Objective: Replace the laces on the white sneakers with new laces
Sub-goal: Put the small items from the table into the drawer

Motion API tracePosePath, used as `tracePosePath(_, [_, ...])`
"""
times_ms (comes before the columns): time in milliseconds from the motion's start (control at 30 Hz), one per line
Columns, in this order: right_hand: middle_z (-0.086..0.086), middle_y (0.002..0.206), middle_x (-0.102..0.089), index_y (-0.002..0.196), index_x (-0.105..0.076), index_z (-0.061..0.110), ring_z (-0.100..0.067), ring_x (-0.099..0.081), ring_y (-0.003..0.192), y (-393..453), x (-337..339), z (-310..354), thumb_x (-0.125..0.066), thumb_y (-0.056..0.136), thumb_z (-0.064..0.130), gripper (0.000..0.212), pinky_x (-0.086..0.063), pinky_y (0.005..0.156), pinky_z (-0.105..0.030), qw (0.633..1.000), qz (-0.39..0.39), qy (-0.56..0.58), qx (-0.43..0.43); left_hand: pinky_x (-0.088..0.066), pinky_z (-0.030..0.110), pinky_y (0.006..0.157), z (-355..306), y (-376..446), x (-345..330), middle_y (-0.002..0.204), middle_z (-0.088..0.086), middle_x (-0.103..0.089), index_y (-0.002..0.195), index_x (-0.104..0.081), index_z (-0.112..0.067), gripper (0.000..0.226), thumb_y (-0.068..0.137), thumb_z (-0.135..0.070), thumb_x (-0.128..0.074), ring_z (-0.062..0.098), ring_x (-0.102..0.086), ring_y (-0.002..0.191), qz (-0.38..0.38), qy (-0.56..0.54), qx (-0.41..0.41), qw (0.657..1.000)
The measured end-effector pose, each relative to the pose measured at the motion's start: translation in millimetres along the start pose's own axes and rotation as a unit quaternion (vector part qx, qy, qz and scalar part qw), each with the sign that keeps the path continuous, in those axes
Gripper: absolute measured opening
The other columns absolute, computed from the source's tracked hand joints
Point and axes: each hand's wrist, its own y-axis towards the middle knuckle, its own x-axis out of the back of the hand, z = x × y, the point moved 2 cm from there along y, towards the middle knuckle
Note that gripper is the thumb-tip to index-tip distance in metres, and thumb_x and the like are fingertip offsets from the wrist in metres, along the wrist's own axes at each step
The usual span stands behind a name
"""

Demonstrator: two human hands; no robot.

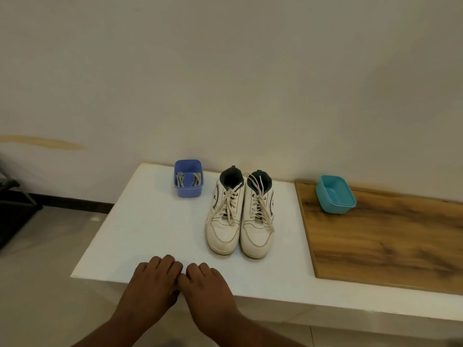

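Both hands, left hand [152, 281] and right hand [208, 286], rest flat, holding nothing, at the white table [140, 234] near edge. White sneakers [240, 216] mid-table; blue tub [188, 178] far left, seemingly holding laces [188, 180].

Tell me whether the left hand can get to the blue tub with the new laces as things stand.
Probably yes. The left hand rests at the table's near edge, and only bare white tabletop lies between it and the blue tub; the sneakers stand off to the right.

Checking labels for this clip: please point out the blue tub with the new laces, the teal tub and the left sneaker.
blue tub [188, 194]: head view, front wall.
teal tub [337, 207]: head view, front wall.
left sneaker [221, 236]: head view, toe cap.
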Motion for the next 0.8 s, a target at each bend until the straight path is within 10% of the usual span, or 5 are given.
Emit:
tracePosePath(167, [-0.002, 0.107, -0.061, 0.110, -0.065, 0.019, -0.023, -0.056, 0.097, 11, 40, -25, -0.051, 0.094, 0.028, 0.023, -0.051, 0.077, -0.040, 0.990, -0.081, 0.087, -0.070, -0.052, 0.033, 0.076, -18, 32, 44, 0.104, -0.009, -0.061, 0.108, -0.059, -0.034, 0.047, 0.076, -0.068, -0.053, 0.014, -0.062, 0.091, 0.101, -0.100, 0.108, 0.984])
tracePosePath(333, [-0.003, 0.142, -0.055, 0.135, -0.059, 0.026, -0.023, -0.049, 0.130, 12, 81, -74, -0.056, 0.097, 0.039, 0.040, -0.042, 0.110, -0.039, 0.941, -0.273, 0.059, -0.193, -0.052, 0.033, 0.089, -54, 86, 80, 0.130, -0.005, -0.057, 0.136, -0.050, -0.032, 0.049, 0.091, -0.052, -0.054, 0.017, -0.059, 0.111, -0.093, -0.117, 0.073, 0.986])
tracePosePath(500, [-0.009, 0.159, -0.041, 0.147, -0.049, 0.030, -0.032, -0.035, 0.148, 16, 79, -111, -0.057, 0.098, 0.049, 0.053, -0.032, 0.119, -0.051, 0.924, -0.237, 0.043, -0.296, -0.037, 0.040, 0.112, -75, 127, 64, 0.162, 0.005, -0.030, 0.155, -0.026, -0.029, 0.074, 0.093, -0.054, -0.055, 0.027, -0.037, 0.143, -0.100, -0.130, 0.084, 0.983])
tracePosePath(800, [0.004, 0.171, 0.008, 0.158, -0.023, 0.039, -0.034, -0.009, 0.156, -2, 50, -146, -0.046, 0.100, 0.055, 0.065, -0.023, 0.122, -0.049, 0.943, -0.081, 0.078, -0.312, -0.038, 0.034, 0.111, -83, 137, 36, 0.167, -0.003, -0.009, 0.158, -0.019, -0.033, 0.069, 0.097, -0.047, -0.048, 0.024, -0.031, 0.143, -0.056, -0.175, 0.067, 0.981])
